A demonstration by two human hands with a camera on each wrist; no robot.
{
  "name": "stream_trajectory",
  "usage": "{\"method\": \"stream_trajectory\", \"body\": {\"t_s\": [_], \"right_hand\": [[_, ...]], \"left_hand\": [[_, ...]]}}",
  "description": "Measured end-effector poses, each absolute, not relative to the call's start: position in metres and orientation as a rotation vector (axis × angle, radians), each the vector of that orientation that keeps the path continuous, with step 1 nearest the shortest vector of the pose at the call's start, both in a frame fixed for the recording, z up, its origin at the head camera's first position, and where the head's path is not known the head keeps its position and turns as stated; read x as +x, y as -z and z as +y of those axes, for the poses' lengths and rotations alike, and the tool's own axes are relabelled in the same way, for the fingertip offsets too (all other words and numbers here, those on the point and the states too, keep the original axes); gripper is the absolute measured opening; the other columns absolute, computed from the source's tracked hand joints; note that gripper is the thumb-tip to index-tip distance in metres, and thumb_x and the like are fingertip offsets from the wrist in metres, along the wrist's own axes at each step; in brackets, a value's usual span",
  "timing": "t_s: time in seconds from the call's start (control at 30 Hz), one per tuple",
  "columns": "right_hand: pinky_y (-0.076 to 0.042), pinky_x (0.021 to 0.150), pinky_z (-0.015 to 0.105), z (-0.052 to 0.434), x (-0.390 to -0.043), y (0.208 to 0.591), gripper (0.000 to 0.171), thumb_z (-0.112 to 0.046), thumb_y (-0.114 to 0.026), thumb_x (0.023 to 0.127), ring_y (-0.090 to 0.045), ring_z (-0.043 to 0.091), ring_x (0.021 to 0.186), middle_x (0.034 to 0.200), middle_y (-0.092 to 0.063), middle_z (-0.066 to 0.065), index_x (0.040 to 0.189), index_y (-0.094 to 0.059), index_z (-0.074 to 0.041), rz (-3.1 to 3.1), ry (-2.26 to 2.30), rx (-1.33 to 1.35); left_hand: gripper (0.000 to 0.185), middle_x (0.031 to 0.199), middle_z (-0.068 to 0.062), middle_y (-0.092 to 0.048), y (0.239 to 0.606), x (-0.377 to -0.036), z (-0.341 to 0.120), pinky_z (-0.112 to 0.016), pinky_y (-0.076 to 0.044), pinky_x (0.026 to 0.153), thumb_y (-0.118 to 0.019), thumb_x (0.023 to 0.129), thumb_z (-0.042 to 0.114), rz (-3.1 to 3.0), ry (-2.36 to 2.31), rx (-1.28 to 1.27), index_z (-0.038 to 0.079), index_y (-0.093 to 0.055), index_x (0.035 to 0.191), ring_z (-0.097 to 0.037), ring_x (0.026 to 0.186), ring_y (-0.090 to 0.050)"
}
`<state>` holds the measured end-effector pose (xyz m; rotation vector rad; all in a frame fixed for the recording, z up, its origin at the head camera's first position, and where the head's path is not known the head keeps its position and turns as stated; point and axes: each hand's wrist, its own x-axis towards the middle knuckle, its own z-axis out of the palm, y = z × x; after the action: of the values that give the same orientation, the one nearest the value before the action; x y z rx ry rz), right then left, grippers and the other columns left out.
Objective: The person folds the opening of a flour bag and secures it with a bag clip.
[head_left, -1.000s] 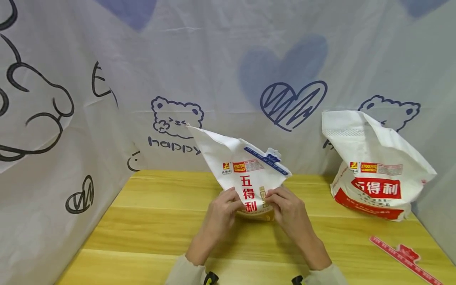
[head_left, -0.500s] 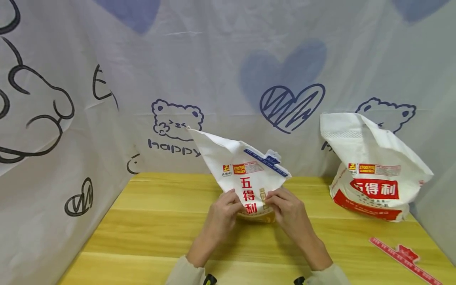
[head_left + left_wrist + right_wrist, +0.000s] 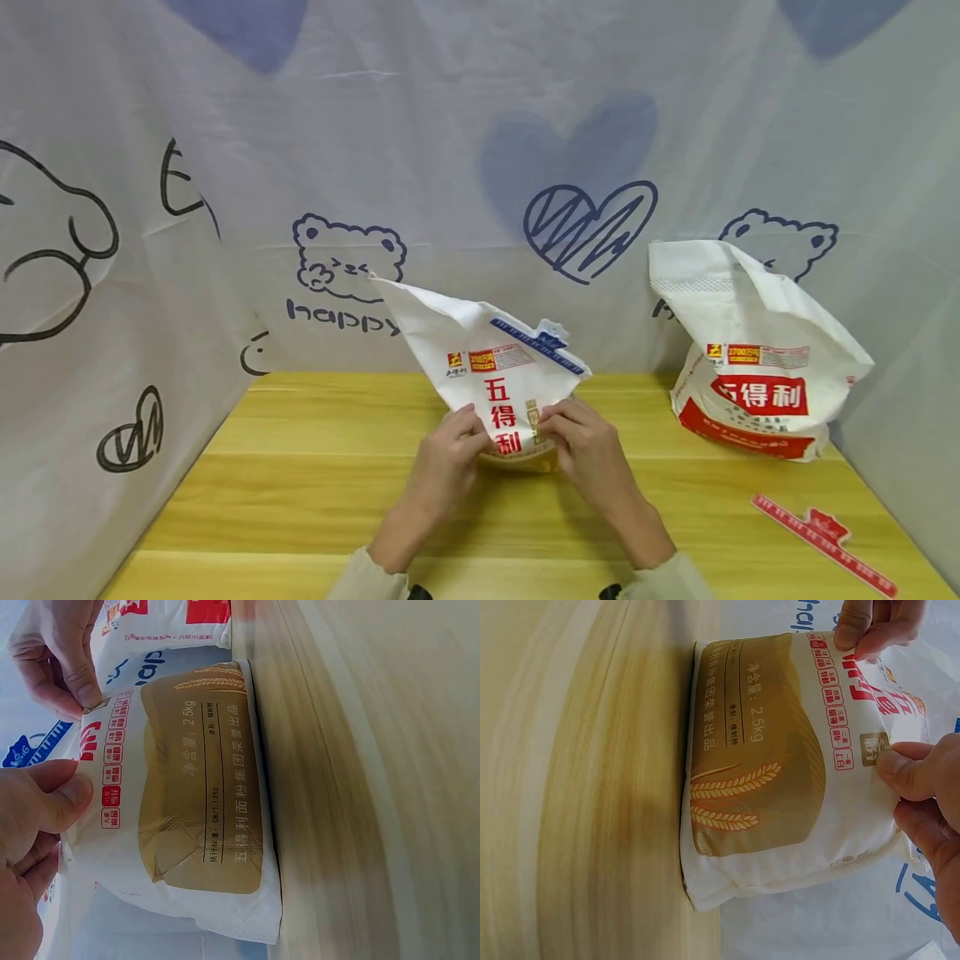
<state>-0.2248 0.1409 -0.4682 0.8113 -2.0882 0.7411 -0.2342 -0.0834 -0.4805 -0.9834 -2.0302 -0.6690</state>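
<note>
The white bag (image 3: 483,387) stands on the table (image 3: 300,492), lettered 五得利 in red and 2.5kg on its gold panel (image 3: 176,802). Reaching from the near side, the left hand (image 3: 446,458) pinches its left, the right hand (image 3: 588,446) its right, thumbs nearest. Far right, another bag (image 3: 765,367) reads 五得利; the cloth (image 3: 420,150) says "happy".

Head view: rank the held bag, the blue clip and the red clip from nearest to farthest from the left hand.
1. Held bag, pinched by the left hand.
2. Blue clip, along the bag's upper edge.
3. Red clip, on the table to the right.
</note>
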Motion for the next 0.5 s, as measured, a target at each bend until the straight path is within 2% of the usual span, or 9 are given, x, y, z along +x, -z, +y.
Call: {"method": "stream_trajectory", "body": {"t_s": [0.5], "right_hand": [[-0.06,0.087,0.037,0.1415,-0.2244,0.4686,0.02,0.014,-0.082,0.077,-0.066,0.021,0.096,0.095,-0.069,0.005,0.083,-0.075,-0.004,-2.147,-0.722,0.796]], "left_hand": [[0.034,0.081,0.0,-0.06,0.4823,-0.2346,-0.084,-0.039,-0.049,0.106,-0.064,0.071,-0.026,-2.033,0.684,-0.999,0.006,-0.073,0.074,-0.022,0.093,-0.07]]}}
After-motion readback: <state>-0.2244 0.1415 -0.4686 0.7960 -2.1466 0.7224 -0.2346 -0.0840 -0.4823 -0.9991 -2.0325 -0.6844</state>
